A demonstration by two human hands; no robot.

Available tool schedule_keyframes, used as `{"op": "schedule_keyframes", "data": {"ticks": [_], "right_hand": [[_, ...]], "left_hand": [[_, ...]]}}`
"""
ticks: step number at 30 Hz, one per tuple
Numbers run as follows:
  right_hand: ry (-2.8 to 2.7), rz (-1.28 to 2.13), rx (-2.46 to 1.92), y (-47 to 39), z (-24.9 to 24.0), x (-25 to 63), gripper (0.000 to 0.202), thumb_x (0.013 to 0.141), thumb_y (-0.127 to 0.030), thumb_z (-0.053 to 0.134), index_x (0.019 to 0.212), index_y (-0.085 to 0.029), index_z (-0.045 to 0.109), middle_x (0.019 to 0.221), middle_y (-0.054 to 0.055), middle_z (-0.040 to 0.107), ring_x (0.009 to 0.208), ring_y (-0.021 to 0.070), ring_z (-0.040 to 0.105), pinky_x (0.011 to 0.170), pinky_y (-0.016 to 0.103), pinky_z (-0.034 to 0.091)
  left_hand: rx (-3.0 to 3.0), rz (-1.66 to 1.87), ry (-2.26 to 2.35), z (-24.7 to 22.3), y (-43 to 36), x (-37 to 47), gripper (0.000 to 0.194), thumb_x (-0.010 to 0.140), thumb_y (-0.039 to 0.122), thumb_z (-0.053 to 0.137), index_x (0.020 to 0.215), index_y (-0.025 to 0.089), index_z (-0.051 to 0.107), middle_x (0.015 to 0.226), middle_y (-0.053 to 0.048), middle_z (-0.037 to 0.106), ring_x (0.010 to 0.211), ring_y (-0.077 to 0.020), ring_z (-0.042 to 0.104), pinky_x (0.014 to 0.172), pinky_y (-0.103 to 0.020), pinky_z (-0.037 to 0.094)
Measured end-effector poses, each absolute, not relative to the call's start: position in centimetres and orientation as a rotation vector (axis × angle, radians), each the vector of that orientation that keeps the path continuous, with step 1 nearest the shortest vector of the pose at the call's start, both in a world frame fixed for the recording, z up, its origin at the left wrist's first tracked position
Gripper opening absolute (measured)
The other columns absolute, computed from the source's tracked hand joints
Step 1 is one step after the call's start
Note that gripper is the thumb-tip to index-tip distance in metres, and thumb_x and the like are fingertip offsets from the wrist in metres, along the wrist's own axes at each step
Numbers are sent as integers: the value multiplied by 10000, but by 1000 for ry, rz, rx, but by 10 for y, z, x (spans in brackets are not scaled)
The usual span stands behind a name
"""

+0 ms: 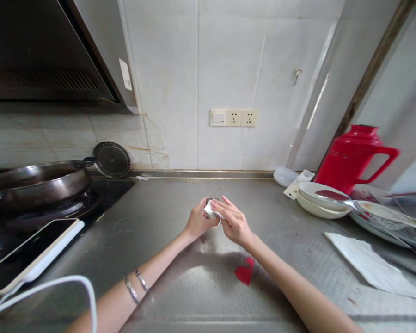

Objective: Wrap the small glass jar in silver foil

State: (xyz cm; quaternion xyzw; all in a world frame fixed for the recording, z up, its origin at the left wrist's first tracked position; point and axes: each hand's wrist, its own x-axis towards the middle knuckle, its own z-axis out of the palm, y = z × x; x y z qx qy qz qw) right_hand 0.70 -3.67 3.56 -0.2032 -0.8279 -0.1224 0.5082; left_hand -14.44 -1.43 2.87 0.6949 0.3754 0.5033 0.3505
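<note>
Just above the middle of the steel counter, my left hand point(197, 221) grips a small shiny silver-grey object point(212, 216) from its left side. What kind of object it is cannot be made out, as fingers and paper cover much of it. My right hand point(236, 225) presses a white tissue point(209, 207) against its face, fingers held together over the paper. A flat red heart-shaped piece point(244, 272) lies on the counter below, near my right forearm.
To the left, a pan point(38, 185) sits on the stove, with a phone point(31, 254) and white cable point(55, 279) in front. On the right are a folded white tissue point(370, 263), stacked bowls point(321, 210), plates point(377, 224) and a red thermos point(346, 159). A tiled wall bounds the back.
</note>
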Motion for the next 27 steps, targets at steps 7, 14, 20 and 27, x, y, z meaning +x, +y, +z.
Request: {"op": "schedule_keyframes", "data": {"ticks": [7, 14, 20, 27], "right_hand": [[-1975, -67, -577, -32, 44, 14, 372, 889, -144, 452, 1230, -248, 558, 1188, 80, 653, 1141, 222, 593, 1050, 526, 410], [-2188, -150, -655, -34, 53, 15, 429, 925, -171, 420, 1351, -212, 455, 1342, 130, 527, 1284, 235, 455, 1080, 554, 340], [-2104, -154, -658, -24, 47, 21, 388, 934, -160, 400, 1297, -229, 522, 1283, 113, 584, 1218, 232, 528, 1066, 552, 368], [-2125, -276, -506, -36, 43, 10, 365, 915, -147, 431, 1260, -184, 542, 1277, 135, 585, 1260, 240, 482, 1059, 537, 389]], "left_hand": [[1742, 1295, 842, 19, -9, -144, 581, 612, 309, 780, 1123, 161, 546, 995, -61, 668, 836, -167, 632, 727, -259, 498], [1818, 1321, 940, 15, -1, -149, 602, 628, 317, 766, 1163, 156, 542, 943, -54, 677, 783, -155, 621, 682, -248, 488], [1835, 1255, 957, 19, -11, -144, 677, 577, 376, 810, 1165, 162, 549, 953, -54, 683, 794, -163, 636, 695, -248, 497], [1860, 1341, 918, 20, -9, -147, 507, 647, 382, 737, 1063, 147, 566, 932, -55, 680, 812, -176, 624, 688, -253, 492]]}}
